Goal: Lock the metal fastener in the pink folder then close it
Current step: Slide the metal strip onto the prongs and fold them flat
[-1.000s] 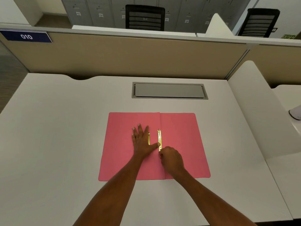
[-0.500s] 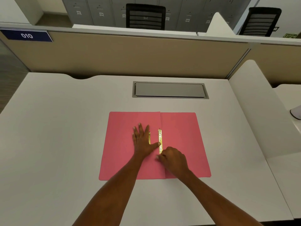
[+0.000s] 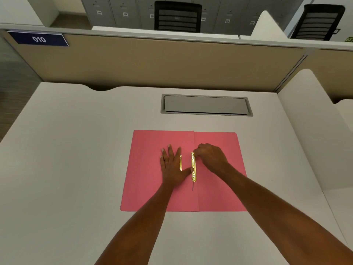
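Pink folder lies open flat on the white desk, centre. Gold metal fastener runs along the fold, with a thinner gold strip just left of it. Left hand is flat, fingers spread, thumb tip touching the fastener. Right hand is curled, fingers pinching the fastener's far end. Its fingertips and the fastener's locking detail are hard to make out.

One head-mounted wide-angle view looks forward and steeply down onto the white rectangular surface from its near edge, close above both forearms. The beige fabric partition fills the far field. No second view exists.
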Motion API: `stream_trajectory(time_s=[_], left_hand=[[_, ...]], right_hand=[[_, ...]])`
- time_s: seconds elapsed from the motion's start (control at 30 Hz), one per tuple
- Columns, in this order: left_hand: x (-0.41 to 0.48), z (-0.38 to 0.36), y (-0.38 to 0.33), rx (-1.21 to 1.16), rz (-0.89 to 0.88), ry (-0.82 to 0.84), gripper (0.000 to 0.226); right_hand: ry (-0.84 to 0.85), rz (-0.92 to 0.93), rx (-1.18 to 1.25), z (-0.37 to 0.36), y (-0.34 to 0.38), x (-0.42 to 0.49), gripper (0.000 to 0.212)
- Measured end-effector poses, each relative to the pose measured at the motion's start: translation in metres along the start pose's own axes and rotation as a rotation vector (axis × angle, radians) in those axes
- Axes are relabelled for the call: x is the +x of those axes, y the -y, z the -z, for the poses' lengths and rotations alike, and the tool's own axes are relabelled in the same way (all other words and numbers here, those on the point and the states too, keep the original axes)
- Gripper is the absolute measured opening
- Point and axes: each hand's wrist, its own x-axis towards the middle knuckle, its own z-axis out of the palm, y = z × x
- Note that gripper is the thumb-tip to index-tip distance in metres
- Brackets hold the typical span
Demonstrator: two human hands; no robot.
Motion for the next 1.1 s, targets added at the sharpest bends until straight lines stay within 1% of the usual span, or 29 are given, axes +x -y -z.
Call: stream_trajectory(time_s=[0.1, 0.3, 0.37, 0.43, 0.57, 0.67, 0.87, 1.03, 1.1], left_hand=[[0.0, -0.003, 0.001, 0.032, -0.016, -0.02, 0.099], [-0.008, -0.015, 0.007, 0.189, -0.091, -0.08, 0.057], [-0.002, -0.017, 0.01, 0.229, -0.113, -0.106, 0.049], [0.001, -0.017, 0.011, 0.259, -0.111, -0.098, 0.048], [0.0, -0.019, 0.008, 0.347, -0.113, -0.07, 0.058], [0.001, -0.017, 0.009, 0.375, -0.124, -0.051, 0.059], [-0.001, -0.017, 0.011, 0.396, -0.139, -0.027, 0.06], [-0.001, -0.016, 0.011, 0.378, -0.148, -0.013, 0.059], [-0.001, -0.015, 0.012, 0.365, -0.146, -0.007, 0.059]], right_hand=[[0.011, -0.021, -0.029, 0.003, -0.002, 0.011, 0.026], [0.047, -0.005, -0.051, -0.002, 0.005, 0.024, 0.021], [0.036, -0.02, -0.033, -0.008, 0.003, 0.033, 0.02], [0.044, -0.027, -0.029, -0.009, 0.003, 0.038, 0.019], [0.05, -0.052, -0.012, -0.012, 0.001, 0.042, 0.019], [0.065, -0.078, 0.031, -0.012, 0.001, 0.045, 0.018], [0.103, -0.198, 0.155, -0.017, -0.004, 0.046, 0.019], [0.051, -0.283, 0.285, -0.019, -0.005, 0.046, 0.015], [0.017, -0.312, 0.325, -0.02, -0.005, 0.043, 0.021]])
